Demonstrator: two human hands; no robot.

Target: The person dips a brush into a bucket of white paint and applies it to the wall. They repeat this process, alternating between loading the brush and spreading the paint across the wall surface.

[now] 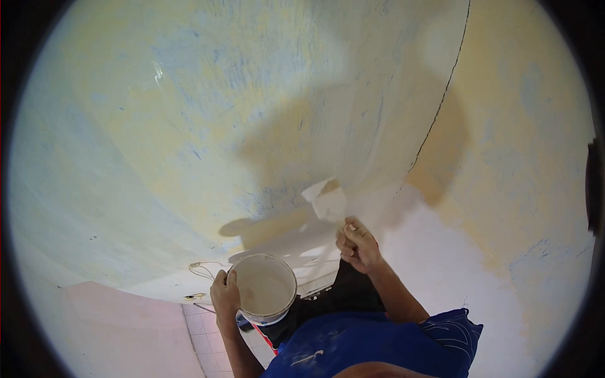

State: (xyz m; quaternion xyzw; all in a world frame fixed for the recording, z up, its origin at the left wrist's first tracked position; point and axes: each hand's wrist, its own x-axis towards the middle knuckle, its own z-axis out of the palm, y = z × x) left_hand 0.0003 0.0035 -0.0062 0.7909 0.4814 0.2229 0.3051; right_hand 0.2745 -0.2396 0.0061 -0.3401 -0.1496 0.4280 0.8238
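One bucket [269, 268] (plus one scraper [329, 203])

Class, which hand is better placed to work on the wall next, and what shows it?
Probably the right hand: it grips the scraper, held up in front of the wall. The left hand is occupied holding the bucket, lower in the picture.

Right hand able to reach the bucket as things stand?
Likely yes: the bucket is open-topped, the left hand grips its opposite side, and nothing visible blocks the way from the right hand.
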